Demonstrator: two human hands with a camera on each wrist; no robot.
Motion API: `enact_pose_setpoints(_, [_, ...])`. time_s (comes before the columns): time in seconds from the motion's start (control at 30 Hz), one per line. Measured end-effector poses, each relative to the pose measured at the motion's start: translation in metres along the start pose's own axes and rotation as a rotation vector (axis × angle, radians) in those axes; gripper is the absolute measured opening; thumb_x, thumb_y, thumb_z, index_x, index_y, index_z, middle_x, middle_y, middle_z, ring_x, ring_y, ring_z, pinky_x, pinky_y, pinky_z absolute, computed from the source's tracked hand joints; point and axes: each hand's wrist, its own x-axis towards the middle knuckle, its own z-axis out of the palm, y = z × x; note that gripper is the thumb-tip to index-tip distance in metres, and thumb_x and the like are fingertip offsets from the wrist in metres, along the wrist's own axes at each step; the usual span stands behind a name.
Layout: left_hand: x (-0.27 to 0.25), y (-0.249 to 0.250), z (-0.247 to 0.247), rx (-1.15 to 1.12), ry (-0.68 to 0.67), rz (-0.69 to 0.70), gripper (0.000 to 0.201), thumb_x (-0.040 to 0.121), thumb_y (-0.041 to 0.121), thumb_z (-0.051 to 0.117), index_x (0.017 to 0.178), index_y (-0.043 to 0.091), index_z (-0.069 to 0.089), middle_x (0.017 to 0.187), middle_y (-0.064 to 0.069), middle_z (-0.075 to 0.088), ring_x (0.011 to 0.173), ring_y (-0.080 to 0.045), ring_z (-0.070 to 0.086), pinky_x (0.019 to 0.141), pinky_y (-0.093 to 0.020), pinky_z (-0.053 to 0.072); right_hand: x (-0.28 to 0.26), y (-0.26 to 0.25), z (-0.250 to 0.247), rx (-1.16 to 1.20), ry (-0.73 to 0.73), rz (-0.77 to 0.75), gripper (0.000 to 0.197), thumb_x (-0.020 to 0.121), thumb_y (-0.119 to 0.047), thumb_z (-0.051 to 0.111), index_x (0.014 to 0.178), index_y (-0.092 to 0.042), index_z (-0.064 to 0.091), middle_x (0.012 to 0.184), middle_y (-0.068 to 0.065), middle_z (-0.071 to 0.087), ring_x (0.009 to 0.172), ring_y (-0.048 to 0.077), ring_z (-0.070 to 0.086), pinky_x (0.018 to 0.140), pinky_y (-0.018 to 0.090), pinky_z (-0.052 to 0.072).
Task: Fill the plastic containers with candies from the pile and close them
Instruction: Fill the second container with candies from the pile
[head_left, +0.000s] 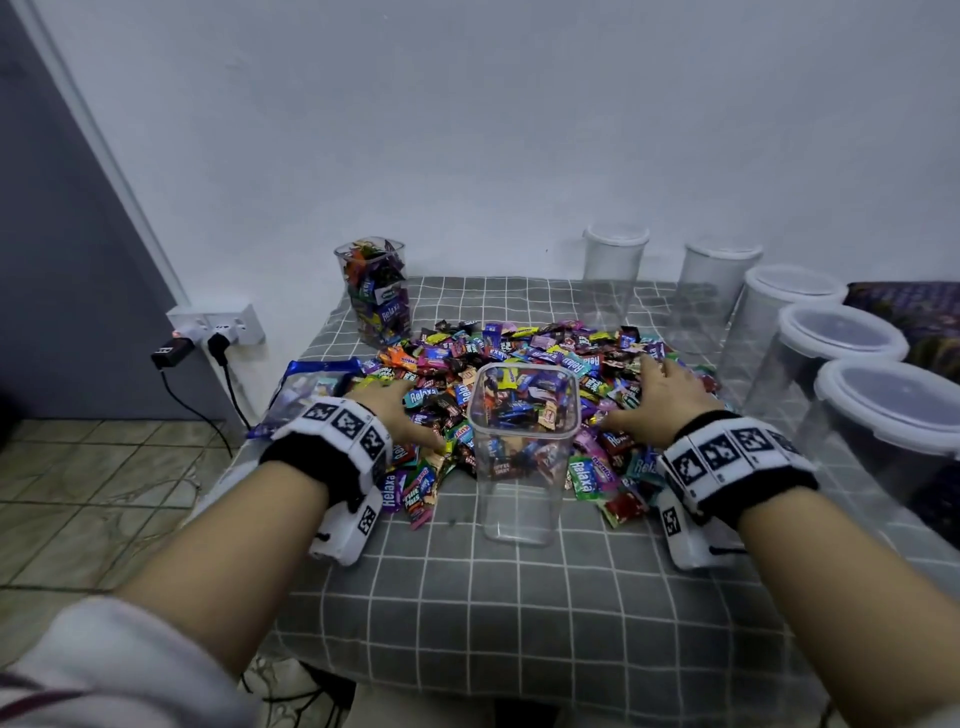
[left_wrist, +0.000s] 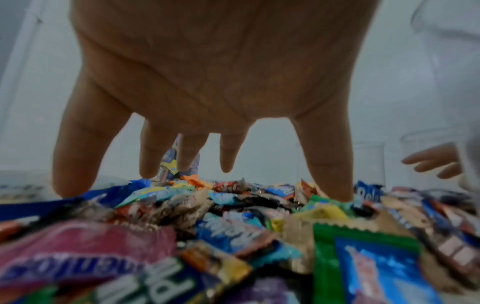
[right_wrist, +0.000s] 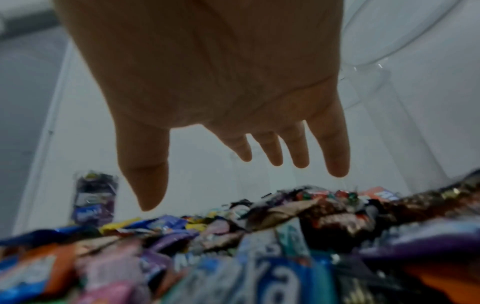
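Note:
A pile of wrapped candies (head_left: 524, 353) covers the middle of the grey checked table. In front of it stands a clear square container (head_left: 522, 457), open on top, with nothing in its lower part. My left hand (head_left: 400, 410) lies spread on the pile just left of the container. In the left wrist view my left hand (left_wrist: 202, 176) has straight, splayed fingers touching the candies (left_wrist: 233, 216). My right hand (head_left: 660, 389) lies spread on the pile to the container's right. My right hand (right_wrist: 244, 176) hovers with straight fingers over the candies (right_wrist: 259, 236), holding nothing.
A filled, lidless container (head_left: 375, 291) stands at the back left. Several lidded empty containers (head_left: 831, 353) line the back and right side. A blue candy bag (head_left: 306, 389) lies at the left table edge. A wall socket with plugs (head_left: 213, 327) is to the left.

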Motion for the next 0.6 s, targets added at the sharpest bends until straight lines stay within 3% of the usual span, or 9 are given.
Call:
enact_pose_setpoints(0.17, [0.020,0.008,0.011,0.030,-0.055,-0.040,0.112,0.069,0.063,0.069,0.151,0.029,0.000,0.157,-0.016,-0.001,0.140,-0.039,0.020,0.109,-0.049,0.032,0.018,-0.004,0.010,-0.105,-0.088,0.106,0.109,0.071,-0.072,0.059,0.151,-0.021,0.003,0.154,0.016,0.019,0.137,0.038,0.028,0.108,0.052,0.033])
enact_pose_setpoints(0.27, [0.025,0.010,0.014,0.083,-0.062,-0.022,0.109,0.070,0.065,0.067,0.150,0.034,-0.001,0.157,-0.017,-0.001,0.138,-0.041,0.024,0.107,-0.049,0.035,0.020,-0.012,0.014,-0.149,-0.145,0.047,0.105,0.073,-0.068,0.060,0.151,-0.024,0.005,0.152,0.015,0.024,0.135,0.036,0.033,0.108,0.049,0.034])
enact_pose_setpoints(0.37, [0.029,0.011,0.016,0.138,-0.040,0.054,0.098,0.070,0.065,0.067,0.148,0.042,0.013,0.154,-0.013,0.018,0.132,-0.036,0.038,0.100,-0.042,0.044,0.020,-0.020,0.019,-0.198,-0.180,-0.076,0.091,0.076,-0.060,0.065,0.147,-0.027,0.020,0.142,0.014,0.037,0.125,0.034,0.044,0.101,0.044,0.042])
enact_pose_setpoints(0.5, [0.027,0.017,0.017,0.113,0.029,0.147,0.065,0.078,0.053,0.065,0.137,0.039,0.042,0.127,-0.001,0.057,0.109,-0.023,0.057,0.084,-0.033,0.051,0.020,-0.025,0.021,-0.229,-0.179,-0.161,0.082,0.078,-0.054,0.067,0.146,-0.036,0.024,0.129,0.012,0.046,0.116,0.032,0.050,0.093,0.041,0.048])
enact_pose_setpoints(0.6, [0.024,0.021,0.016,0.091,0.084,0.151,0.044,0.088,0.032,0.060,0.131,0.034,0.053,0.121,-0.002,0.063,0.108,-0.023,0.058,0.088,-0.032,0.049,0.019,-0.025,0.022,-0.244,-0.136,-0.193,0.068,0.081,-0.043,0.067,0.140,-0.031,0.037,0.123,0.012,0.047,0.113,0.030,0.052,0.091,0.037,0.047])
